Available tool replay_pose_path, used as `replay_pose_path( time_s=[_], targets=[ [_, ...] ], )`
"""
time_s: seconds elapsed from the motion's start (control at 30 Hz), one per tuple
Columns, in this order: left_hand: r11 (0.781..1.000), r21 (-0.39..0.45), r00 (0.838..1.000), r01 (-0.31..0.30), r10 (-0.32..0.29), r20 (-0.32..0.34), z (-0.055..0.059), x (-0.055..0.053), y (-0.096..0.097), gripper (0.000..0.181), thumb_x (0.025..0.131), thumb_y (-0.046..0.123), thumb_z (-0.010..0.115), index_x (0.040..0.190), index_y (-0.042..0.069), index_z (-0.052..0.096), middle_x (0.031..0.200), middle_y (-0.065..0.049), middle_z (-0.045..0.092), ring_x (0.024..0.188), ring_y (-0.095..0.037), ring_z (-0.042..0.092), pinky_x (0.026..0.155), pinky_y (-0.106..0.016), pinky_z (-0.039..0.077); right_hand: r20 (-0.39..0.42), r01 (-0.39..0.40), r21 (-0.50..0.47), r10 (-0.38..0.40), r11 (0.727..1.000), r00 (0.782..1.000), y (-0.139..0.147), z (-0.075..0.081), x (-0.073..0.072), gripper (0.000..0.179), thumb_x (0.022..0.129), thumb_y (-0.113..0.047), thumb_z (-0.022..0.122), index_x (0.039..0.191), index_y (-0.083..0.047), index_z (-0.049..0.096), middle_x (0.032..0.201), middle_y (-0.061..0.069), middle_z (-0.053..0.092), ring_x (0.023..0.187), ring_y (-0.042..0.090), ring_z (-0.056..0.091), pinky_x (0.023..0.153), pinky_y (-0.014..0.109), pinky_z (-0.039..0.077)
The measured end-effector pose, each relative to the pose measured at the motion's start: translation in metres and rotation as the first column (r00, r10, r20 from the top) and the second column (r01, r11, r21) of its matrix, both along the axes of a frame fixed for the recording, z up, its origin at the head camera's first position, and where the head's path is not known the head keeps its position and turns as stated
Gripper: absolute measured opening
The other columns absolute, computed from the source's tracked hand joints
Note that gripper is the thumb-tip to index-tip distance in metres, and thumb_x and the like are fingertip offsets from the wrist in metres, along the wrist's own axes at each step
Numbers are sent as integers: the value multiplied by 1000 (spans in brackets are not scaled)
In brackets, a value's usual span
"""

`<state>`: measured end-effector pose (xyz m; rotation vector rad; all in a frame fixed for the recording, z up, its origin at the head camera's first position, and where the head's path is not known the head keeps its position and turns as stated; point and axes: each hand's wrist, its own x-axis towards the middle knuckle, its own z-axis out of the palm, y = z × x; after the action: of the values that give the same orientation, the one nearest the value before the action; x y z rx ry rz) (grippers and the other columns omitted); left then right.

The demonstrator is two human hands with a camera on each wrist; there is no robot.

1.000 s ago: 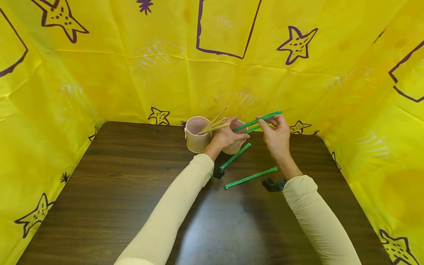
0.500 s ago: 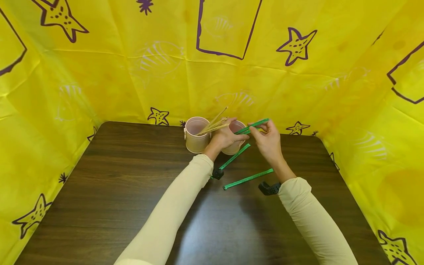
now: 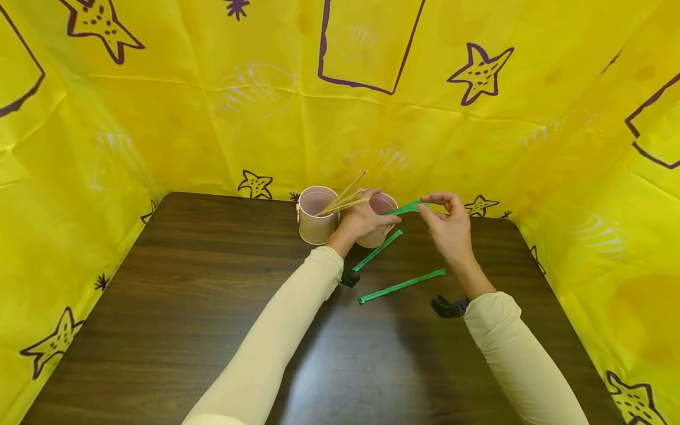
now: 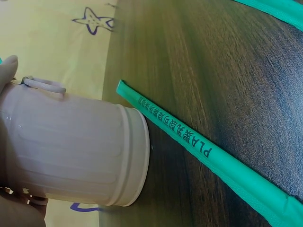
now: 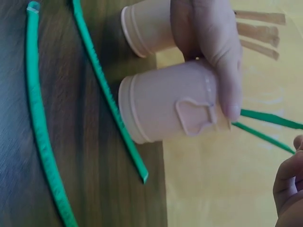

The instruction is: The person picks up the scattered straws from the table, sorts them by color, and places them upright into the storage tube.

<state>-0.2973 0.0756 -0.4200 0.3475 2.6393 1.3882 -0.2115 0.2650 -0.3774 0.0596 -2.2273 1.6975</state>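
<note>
Left hand (image 3: pixel 363 221) grips right-hand pink pail (image 5: pixel 161 101); right hand (image 3: pixel 450 230) has fingers near-closed at tips of green wrapped straws (image 5: pixel 265 116) leaning from pail, grip can't tell. Slack left hold could tip pail.

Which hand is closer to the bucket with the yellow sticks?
Left. The left hand is just beside that bucket, gripping the other bucket. The right hand is farther right, at the ends of green wrapped straws.
</note>
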Motion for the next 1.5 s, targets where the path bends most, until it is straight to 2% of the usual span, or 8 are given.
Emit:
replay_pose_path(
  time_s=[0.17, 0.33, 0.5, 0.7, 0.87, 0.97, 1.23, 1.5],
  targets=[
    [1000, -13, 1000, -6, 5, -26, 3, 1, 1, 93, 74, 64, 83, 152, 29, 46, 160, -9, 38, 143, -35, 44, 115, -51, 43, 25, 20, 72, -22, 997, 999, 13, -3, 11, 38, 96, -19, 71, 125, -2, 54, 113, -9, 65, 49, 4, 46, 47, 17, 42],
    [1000, -17, 1000, -5, 5, -21, 3, 1, 1, 92, 74, 64, 82, 152, 30, 45, 160, -7, 38, 141, -34, 45, 114, -51, 44, 91, -47, 209, 28, 977, 995, 21, -14, 23, 34, 97, -23, 71, 121, -3, 57, 115, 3, 69, 50, 4, 45, 49, 19, 44],
    [1000, 2, 1000, 4, -4, -9, 2, 1, 1, 93, 75, 63, 83, 153, 30, 44, 163, -7, 35, 143, -35, 44, 115, -52, 43, 219, -203, 330, 134, 922, 966, 23, -29, 34, 37, 96, -25, 73, 125, -8, 57, 126, 15, 65, 52, 8, 45, 50, 24, 43],
    [1000, 5, 1000, 0, 0, 14, 0, 1, 0, 94, 74, 65, 82, 153, 32, 43, 166, -8, 32, 147, -37, 40, 117, -55, 41, 348, -322, 387, 187, 864, 919, 22, -46, 40, 41, 95, -29, 74, 128, -10, 59, 128, 16, 64, 56, 9, 43, 52, 25, 41],
    [1000, -8, 1000, -8, 8, 15, -1, 0, 0, 94, 73, 65, 83, 153, 33, 44, 167, -6, 31, 150, -36, 37, 118, -55, 40, 378, -400, 442, 237, 803, 895, 16, -55, 43, 37, 91, -28, 78, 121, -10, 67, 104, 14, 72, 56, 9, 48, 52, 24, 44],
    [1000, -13, 1000, -7, 7, 15, 0, 0, 0, 94, 73, 65, 83, 153, 33, 44, 167, -5, 32, 150, -37, 36, 118, -56, 39, 394, -456, 473, 281, 754, 875, 12, -60, 45, 40, 90, -26, 80, 123, -9, 68, 106, 12, 70, 61, 13, 51, 58, 26, 46],
    [1000, -1, 1000, -3, 3, 23, 0, 1, 0, 95, 74, 65, 82, 154, 33, 42, 168, -7, 29, 151, -38, 33, 118, -56, 39, 412, -534, 523, 351, 664, 841, 2, -72, 47, 36, 88, -22, 81, 120, -9, 70, 124, 9, 66, 119, 32, 61, 98, 47, 50],
    [1000, -13, 1000, -16, 16, 5, -1, 1, 1, 94, 74, 65, 82, 153, 34, 43, 167, -6, 32, 150, -36, 36, 118, -53, 41, 410, -564, 542, 389, 624, 825, -1, -81, 50, 32, 87, -18, 82, 115, -7, 71, 115, 10, 66, 107, 28, 63, 92, 39, 51]
  ],
)
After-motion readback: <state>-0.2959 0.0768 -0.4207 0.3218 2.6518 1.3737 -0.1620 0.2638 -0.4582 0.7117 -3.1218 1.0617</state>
